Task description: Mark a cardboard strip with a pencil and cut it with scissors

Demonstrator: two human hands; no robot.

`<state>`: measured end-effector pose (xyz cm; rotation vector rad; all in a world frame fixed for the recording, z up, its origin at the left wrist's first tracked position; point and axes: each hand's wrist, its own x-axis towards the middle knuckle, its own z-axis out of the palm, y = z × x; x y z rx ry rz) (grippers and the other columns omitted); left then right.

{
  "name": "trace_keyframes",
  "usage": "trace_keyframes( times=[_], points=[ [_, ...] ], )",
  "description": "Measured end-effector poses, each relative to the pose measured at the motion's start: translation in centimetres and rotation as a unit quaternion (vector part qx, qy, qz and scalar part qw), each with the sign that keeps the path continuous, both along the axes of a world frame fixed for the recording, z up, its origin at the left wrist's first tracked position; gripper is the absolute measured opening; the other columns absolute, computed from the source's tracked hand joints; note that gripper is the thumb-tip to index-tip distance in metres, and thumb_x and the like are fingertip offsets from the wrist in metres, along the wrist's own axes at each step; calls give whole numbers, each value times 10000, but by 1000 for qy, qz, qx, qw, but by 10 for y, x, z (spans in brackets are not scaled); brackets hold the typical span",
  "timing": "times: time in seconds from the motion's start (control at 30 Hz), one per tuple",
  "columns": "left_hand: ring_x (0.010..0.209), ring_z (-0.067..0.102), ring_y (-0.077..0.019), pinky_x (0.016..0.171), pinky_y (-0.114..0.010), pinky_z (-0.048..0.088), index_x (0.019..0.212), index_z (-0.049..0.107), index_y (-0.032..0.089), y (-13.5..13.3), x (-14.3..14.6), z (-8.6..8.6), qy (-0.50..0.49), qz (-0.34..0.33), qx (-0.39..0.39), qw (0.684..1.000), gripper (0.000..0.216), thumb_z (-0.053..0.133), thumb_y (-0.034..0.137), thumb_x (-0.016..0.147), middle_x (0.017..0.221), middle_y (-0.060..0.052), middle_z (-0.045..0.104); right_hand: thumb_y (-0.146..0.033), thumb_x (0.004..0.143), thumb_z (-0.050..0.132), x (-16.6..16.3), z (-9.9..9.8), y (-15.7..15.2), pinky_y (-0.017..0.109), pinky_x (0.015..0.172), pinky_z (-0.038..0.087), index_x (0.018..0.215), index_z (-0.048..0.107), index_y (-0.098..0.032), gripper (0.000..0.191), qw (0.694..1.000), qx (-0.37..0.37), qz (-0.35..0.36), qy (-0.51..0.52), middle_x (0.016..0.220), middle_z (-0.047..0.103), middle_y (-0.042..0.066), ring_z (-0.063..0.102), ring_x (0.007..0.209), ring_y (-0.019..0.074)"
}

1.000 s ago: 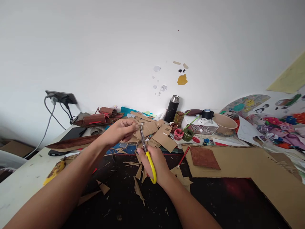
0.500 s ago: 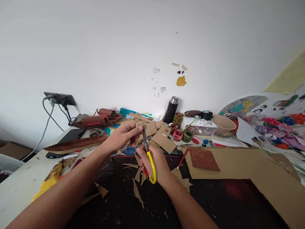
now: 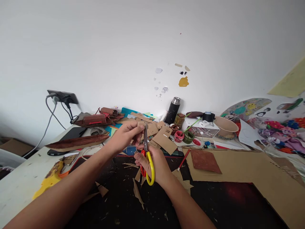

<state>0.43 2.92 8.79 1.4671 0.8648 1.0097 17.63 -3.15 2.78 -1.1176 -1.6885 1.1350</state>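
My right hand (image 3: pixel 156 165) grips yellow and red handled scissors (image 3: pixel 147 159), blades pointing up and away from me. My left hand (image 3: pixel 125 135) pinches a small brown cardboard piece (image 3: pixel 140 124) right at the blade tips. Both hands hover above a dark mat (image 3: pixel 133 203) strewn with thin cardboard slivers and trimmed scraps (image 3: pixel 138 192).
A large L-shaped cardboard sheet (image 3: pixel 250 165) lies at right with a brown square (image 3: pixel 205 161) and a red pencil (image 3: pixel 183 159). Behind are a cardboard pile (image 3: pixel 162 136), black flask (image 3: pixel 173 110), paint pots (image 3: pixel 179 136), a bowl (image 3: pixel 226 126), a phone (image 3: pixel 69 135) and a yellow tool (image 3: pixel 49 183).
The scissors have turned more upright and their red handle now shows. My left hand has closed in on the blades with the cardboard piece. The view has shifted slightly.
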Motion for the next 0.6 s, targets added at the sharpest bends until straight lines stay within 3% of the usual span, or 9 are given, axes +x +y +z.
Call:
trace_keyframes(
  times=[0.2,0.3,0.37,0.5,0.6],
  points=[
    [449,548,-108,474,-233,424,670,550,199,0,2,-5,-14,5,6,1000,438,721,496,942,529,40,578,-729,859,785,5,6,2,329,722,610,1261,730,-214,655,999,20,17,-41,925,768,87,780,843,278],
    [430,527,-104,452,-229,379,672,552,200,-1,3,-6,-2,4,10,1000,442,730,508,934,505,40,579,-736,845,792,5,8,2,314,696,612,1269,729,-213,676,999,13,27,-21,1048,784,111,794,922,298],
    [419,520,-104,443,-232,369,666,546,203,-1,4,-7,1,4,7,1000,451,733,521,924,493,41,572,-727,844,798,4,8,1,296,637,602,1259,722,-214,664,1000,-7,31,-3,1085,782,112,807,872,287],
    [413,500,-97,443,-232,381,648,540,202,-1,6,-6,6,9,5,1000,463,747,534,896,496,44,565,-718,883,759,0,9,-3,269,466,521,1184,682,-213,593,997,-73,18,8,785,740,34,720,529,215],
    [411,494,-97,445,-230,367,650,538,203,0,4,-4,26,12,13,1000,455,743,527,895,480,45,557,-699,930,708,-2,9,-4,260,443,470,1036,672,-229,484,998,-61,-20,-24,600,642,-21,627,436,187]
  ],
)
